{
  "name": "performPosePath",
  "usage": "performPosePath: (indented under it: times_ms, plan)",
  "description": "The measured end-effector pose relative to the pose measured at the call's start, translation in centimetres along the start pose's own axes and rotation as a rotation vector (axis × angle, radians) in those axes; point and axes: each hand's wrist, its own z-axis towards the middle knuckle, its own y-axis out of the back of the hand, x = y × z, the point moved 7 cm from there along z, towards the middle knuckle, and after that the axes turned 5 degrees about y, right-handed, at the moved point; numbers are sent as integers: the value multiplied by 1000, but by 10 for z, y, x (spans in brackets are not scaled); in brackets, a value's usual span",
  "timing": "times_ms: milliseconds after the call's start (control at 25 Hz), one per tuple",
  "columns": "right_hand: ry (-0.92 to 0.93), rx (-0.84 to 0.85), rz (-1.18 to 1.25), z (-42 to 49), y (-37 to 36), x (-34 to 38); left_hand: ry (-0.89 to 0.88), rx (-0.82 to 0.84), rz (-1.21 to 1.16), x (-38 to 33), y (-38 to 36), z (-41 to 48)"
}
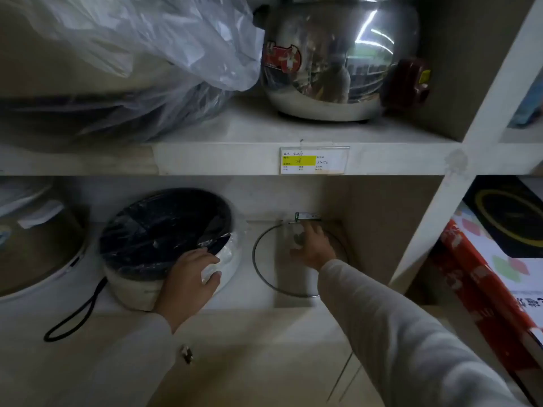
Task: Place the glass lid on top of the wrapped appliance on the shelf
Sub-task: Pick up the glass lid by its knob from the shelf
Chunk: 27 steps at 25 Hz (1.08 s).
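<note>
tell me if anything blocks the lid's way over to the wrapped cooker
Nothing visible does. The glass lid lies right of the wrapped appliance, bare shelf between. Only the left hand rests on the appliance's front rim.

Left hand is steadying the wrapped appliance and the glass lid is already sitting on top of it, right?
Not quite. The head view shows the left hand on the wrapped appliance, but the glass lid is not on top of it: it stands beside it on the shelf, with the right hand reaching its knob.
</note>
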Motion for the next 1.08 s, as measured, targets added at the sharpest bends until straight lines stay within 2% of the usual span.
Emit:
performPosePath:
  times_ms: [240,440,600,760,880,960,1080]
  plan:
    - [-109,-13,113,9,-11,-16,19,-15,3,2,3,0]
    - [-171,-140,218,3,-13,-32,53,-17,-4,-3,0,1]
    - [-106,-199,173,-16,-2,-29,89,-35,-88,-17,7,0]
    - [-38,-316,140,-38,17,-20,144,-112,-323,-37,9,-8]
    - [14,-426,181,-53,40,-4,438,-61,-739,-40,-11,-22]
    - [41,-504,236,-66,53,11,629,-97,-944,-43,-19,-33]
    - [76,-539,258,-89,63,47,777,-84,-1291,-56,-28,-48]
